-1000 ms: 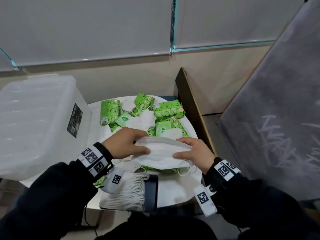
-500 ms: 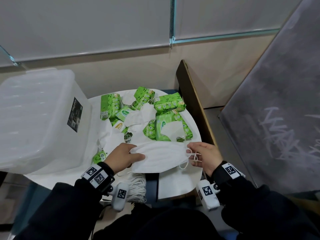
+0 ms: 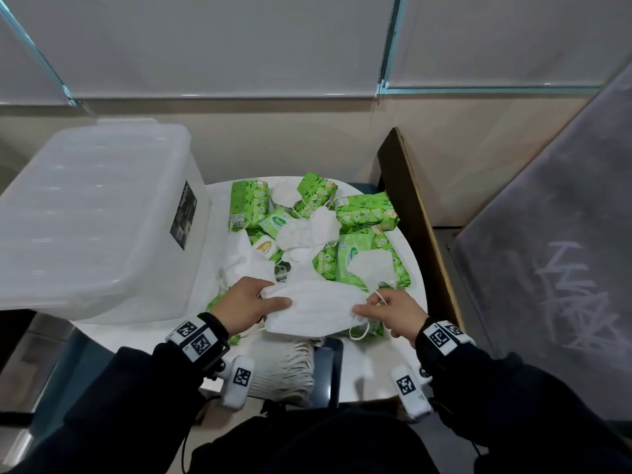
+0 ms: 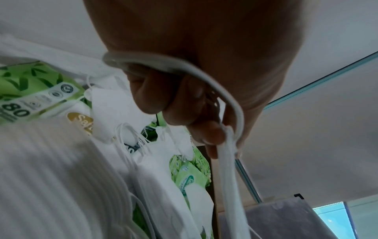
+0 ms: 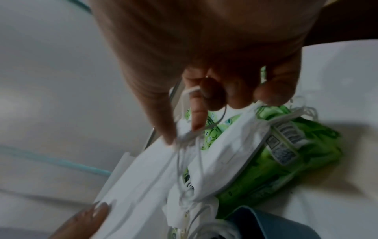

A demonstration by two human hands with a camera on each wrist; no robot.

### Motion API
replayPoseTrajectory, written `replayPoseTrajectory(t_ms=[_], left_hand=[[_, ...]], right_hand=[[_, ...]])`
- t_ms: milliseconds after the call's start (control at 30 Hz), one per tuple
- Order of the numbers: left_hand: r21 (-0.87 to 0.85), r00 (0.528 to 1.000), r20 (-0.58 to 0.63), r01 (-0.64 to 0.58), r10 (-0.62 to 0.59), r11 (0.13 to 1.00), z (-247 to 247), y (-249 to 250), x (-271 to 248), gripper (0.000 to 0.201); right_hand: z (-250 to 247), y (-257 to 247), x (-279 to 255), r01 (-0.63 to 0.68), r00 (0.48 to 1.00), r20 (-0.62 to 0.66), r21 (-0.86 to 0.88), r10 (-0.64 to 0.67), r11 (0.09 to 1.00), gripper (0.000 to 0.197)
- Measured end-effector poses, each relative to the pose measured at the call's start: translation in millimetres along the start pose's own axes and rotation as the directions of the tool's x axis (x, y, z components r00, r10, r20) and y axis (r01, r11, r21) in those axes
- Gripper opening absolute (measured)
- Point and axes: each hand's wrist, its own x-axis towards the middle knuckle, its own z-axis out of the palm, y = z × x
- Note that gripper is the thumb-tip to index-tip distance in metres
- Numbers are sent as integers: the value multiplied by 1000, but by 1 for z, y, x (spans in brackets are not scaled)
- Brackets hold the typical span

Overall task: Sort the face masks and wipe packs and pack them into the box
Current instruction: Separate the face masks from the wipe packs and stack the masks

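The left hand (image 3: 247, 302) and right hand (image 3: 393, 311) each pinched an end of a white mask (image 3: 313, 311) above the table (image 3: 376, 378), near the stacked masks (image 3: 290, 374); squaring its edges and tucking the ear loops first would likely keep that stack neat

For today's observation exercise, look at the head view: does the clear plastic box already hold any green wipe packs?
No: the clear plastic box looks empty, and the green wipe packs lie on the white table beside it.
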Motion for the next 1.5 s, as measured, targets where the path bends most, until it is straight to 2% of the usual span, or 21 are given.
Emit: replayPoseTrajectory(t_ms=[67, 167, 267, 333, 433, 533, 633, 833, 967, 1033, 1100, 1167, 1233, 1267, 1300, 1333, 1367, 1400, 1433, 1500], left_hand=[[2, 1000, -18, 6, -6, 1000, -13, -5, 1, 40], [-52, 999, -34, 38, -40, 998, -36, -15, 2, 39], [-147, 996, 56, 84, -76, 986, -57, -27, 3, 33], [-181, 991, 106, 96, -78, 979, -65, -35, 5, 28], [-199, 992, 81, 110, -95, 974, -74, -47, 16, 14], [-197, 994, 24, 111, -108, 974, -77, -52, 31, 19], [-233, 994, 9, 105, -106, 967, -76, -52, 45, 24], [-298, 986, 129, 135, -101, 945, -68, -50, 63, 28], [-400, 971, 165, 226, -173, 888, -62, -45, 69, 29], [-470, 964, 175, 261, -200, 843, -58, -42, 73, 37], [-577, 952, 188, 306, -241, 758, -57, -38, 77, 44], [-735, 938, 220, 339, -266, 587, -58, -34, 81, 48], [-880, 939, 248, 322, -240, 350, -61, -29, 86, 47], [-917, 945, 234, 293, -230, 270, -64, -25, 89, 46], [-934, 948, 215, 270, -233, 235, -67, -23, 93, 43], [-931, 948, 207, 267, -242, 250, -69, -21, 97, 37], [-898, 944, 200, 284, -263, 337, -70, -19, 102, 29], [-825, 939, 184, 309, -292, 474, -69, -18, 106, 21], [-715, 935, 153, 328, -320, 617, -67, -18, 110, 14], [-487, 939, 77, 330, -336, 809, -58, -21, 112, 7]], right_hand=[[7, -7, 6, -14, 1000, 1, 24, 14, 1000, 28], [4, -17, 15, -127, 989, -43, 284, 145, 950, 21], [-1, -22, 22, -158, 971, -56, 573, 231, 804, 21], [2, -25, 24, -161, 966, -42, 675, 254, 720, 25], [12, -28, 26, -146, 950, -63, 777, 306, 613, 28], [17, -29, 25, -151, 937, -54, 827, 345, 541, 32], [20, -29, 21, -144, 928, -78, 826, 364, 545, 34], [20, -34, 11, -105, 930, -99, 851, 354, 515, 30], [14, -42, 1, -19, 929, -151, 893, 339, 451, 30], [10, -41, -1, 2, 923, -172, 897, 345, 442, 37], [3, -36, -1, 4, 911, -179, 904, 371, 427, 40], [-7, -26, 1, 7, 895, -185, 915, 406, 402, 41], [-20, -16, 3, -37, 891, -166, 901, 423, 432, 40], [-27, -11, 5, -74, 895, -145, 885, 421, 461, 38], [-34, -7, 7, -107, 902, -124, 863, 413, 493, 34], [-41, -3, 10, -124, 910, -122, 833, 397, 539, 25], [-47, 0, 12, -121, 918, -139, 794, 371, 596, 14], [-52, 6, 15, -111, 921, -173, 741, 348, 662, 9], [-56, 12, 19, -108, 913, -223, 675, 341, 730, 14], [-57, 25, 25, -124, 884, -329, 521, 332, 845, 19]])
